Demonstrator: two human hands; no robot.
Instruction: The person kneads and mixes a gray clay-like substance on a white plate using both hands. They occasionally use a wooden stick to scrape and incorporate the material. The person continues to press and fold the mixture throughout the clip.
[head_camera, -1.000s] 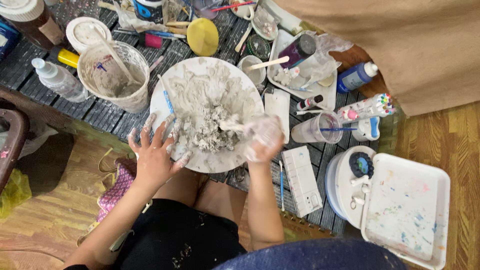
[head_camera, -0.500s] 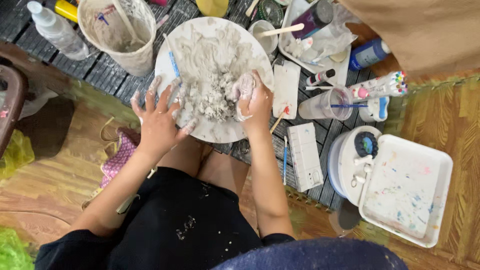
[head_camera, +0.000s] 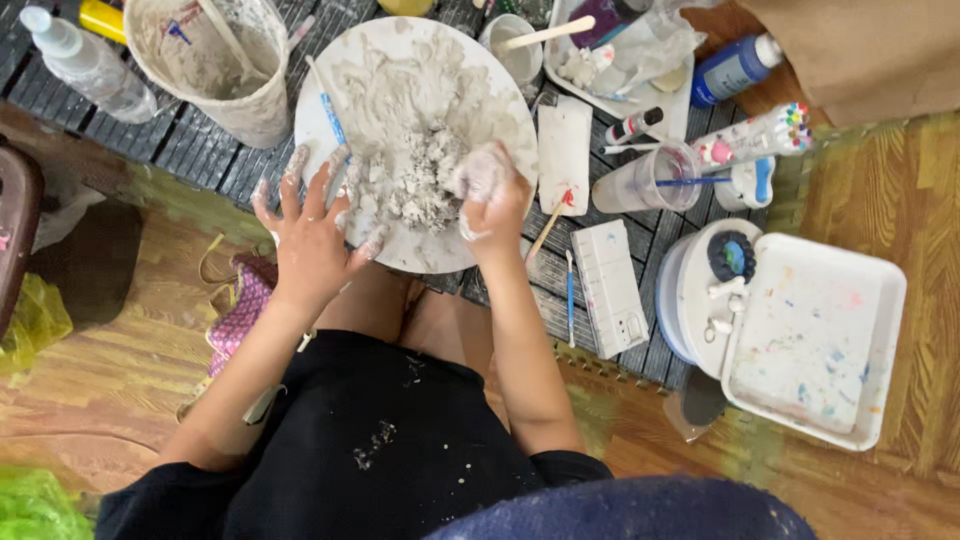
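- Since a moment ago the view has dropped closer; the left hand (head_camera: 312, 232) has slid from the round board's (head_camera: 420, 55) edge inward, fingers still spread flat, holding nothing, tips touching the grey pulp mound (head_camera: 408, 182).
- The right hand (head_camera: 488, 195), earlier at the board's 4 o'clock rim, now sits curled shut on a wad of the pulp at the mound's 3 o'clock.
- The kneading looks mid-way: the mound stays lumpy at the board's centre.
- Counted: 1 board, 1 mound, 1 smeared bucket (head_camera: 205, 62) at 10 o'clock, 1 clear bottle (head_camera: 85, 62), 1 white tray (head_camera: 812, 338) at 4 o'clock.
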